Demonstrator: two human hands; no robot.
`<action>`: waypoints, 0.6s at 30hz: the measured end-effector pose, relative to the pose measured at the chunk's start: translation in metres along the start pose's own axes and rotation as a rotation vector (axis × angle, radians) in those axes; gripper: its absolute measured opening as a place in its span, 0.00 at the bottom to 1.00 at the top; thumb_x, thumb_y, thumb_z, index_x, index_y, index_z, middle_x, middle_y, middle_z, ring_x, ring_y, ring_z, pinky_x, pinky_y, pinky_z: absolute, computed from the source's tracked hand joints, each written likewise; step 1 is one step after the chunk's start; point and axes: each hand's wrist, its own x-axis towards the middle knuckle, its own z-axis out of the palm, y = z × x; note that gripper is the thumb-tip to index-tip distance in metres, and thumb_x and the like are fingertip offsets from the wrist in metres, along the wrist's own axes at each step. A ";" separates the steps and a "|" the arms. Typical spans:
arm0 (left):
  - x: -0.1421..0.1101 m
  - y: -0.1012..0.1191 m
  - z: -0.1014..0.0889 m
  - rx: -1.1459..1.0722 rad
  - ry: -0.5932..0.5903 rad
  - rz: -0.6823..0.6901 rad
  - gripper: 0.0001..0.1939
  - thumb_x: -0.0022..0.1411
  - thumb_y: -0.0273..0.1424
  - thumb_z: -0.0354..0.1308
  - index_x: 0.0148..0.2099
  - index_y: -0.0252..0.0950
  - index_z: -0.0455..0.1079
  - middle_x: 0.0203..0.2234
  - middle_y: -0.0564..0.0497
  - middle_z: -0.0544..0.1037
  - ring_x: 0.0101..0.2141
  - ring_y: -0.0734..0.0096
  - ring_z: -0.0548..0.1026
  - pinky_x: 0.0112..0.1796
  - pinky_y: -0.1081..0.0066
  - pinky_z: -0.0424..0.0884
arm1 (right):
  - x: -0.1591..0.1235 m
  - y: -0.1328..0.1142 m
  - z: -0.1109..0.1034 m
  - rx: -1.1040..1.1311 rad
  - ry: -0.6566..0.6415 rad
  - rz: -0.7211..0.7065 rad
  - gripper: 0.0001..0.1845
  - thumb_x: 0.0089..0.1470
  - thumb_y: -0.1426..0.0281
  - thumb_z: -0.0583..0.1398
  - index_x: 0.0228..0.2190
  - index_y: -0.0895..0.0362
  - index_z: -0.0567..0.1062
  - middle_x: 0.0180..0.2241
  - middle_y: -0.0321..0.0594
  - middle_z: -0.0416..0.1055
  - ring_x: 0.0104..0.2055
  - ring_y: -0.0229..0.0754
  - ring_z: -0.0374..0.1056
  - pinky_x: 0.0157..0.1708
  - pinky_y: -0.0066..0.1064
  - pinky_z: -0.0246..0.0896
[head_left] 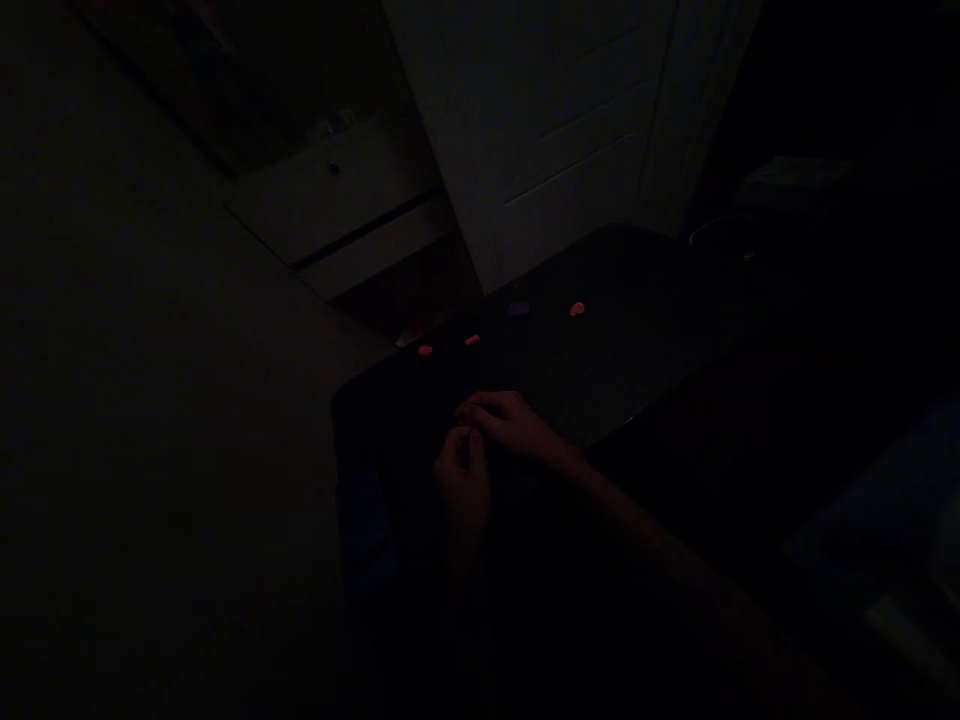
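Note:
The scene is very dark. Over a dark table [637, 330], my left hand [463, 475] and my right hand [506, 420] meet with their fingertips together. Both are closed in a pinch, and whatever lies between the fingers is too dark and small to make out. Beyond them on the tabletop lie a small orange-red piece [425, 351], a short orange-red bar [472, 340], a purple block-like item [519, 310] and a rounded orange-pink piece [577, 309].
A dark blue flat item [366, 525] lies along the table's left side. Behind the table stand a drawer cabinet [360, 190] and a pale panelled door [555, 130]. Something bluish [877, 490] shows dimly at the right.

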 end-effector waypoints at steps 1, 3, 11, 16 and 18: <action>0.000 0.000 0.000 -0.002 -0.002 -0.003 0.10 0.65 0.36 0.55 0.34 0.37 0.71 0.26 0.52 0.75 0.30 0.69 0.74 0.32 0.73 0.69 | 0.000 0.000 0.000 0.000 0.000 0.001 0.12 0.63 0.70 0.57 0.36 0.58 0.81 0.37 0.39 0.81 0.41 0.40 0.76 0.42 0.29 0.65; 0.000 0.000 0.001 -0.007 -0.002 -0.008 0.10 0.65 0.37 0.55 0.35 0.37 0.71 0.27 0.52 0.76 0.31 0.69 0.75 0.32 0.73 0.69 | 0.000 0.000 0.000 0.003 -0.001 0.013 0.12 0.63 0.70 0.57 0.37 0.58 0.81 0.37 0.40 0.81 0.40 0.40 0.76 0.42 0.29 0.65; 0.000 0.001 0.000 0.009 0.009 0.005 0.10 0.64 0.37 0.55 0.34 0.38 0.72 0.25 0.53 0.74 0.28 0.70 0.73 0.30 0.74 0.68 | 0.000 0.001 0.000 -0.006 0.005 0.009 0.12 0.63 0.71 0.57 0.36 0.58 0.81 0.37 0.39 0.81 0.40 0.40 0.75 0.41 0.28 0.65; 0.000 0.002 0.000 -0.009 0.001 -0.007 0.10 0.65 0.37 0.55 0.34 0.37 0.71 0.26 0.53 0.75 0.29 0.70 0.73 0.31 0.74 0.68 | 0.000 0.001 0.000 0.009 -0.006 0.019 0.12 0.63 0.70 0.57 0.37 0.58 0.81 0.37 0.39 0.81 0.40 0.40 0.76 0.41 0.28 0.65; -0.001 0.002 0.000 -0.022 0.000 -0.012 0.10 0.65 0.37 0.55 0.34 0.37 0.71 0.25 0.53 0.75 0.28 0.70 0.73 0.30 0.74 0.68 | 0.000 0.001 0.000 0.009 -0.008 0.021 0.12 0.63 0.70 0.57 0.37 0.58 0.81 0.38 0.39 0.81 0.40 0.40 0.76 0.41 0.28 0.65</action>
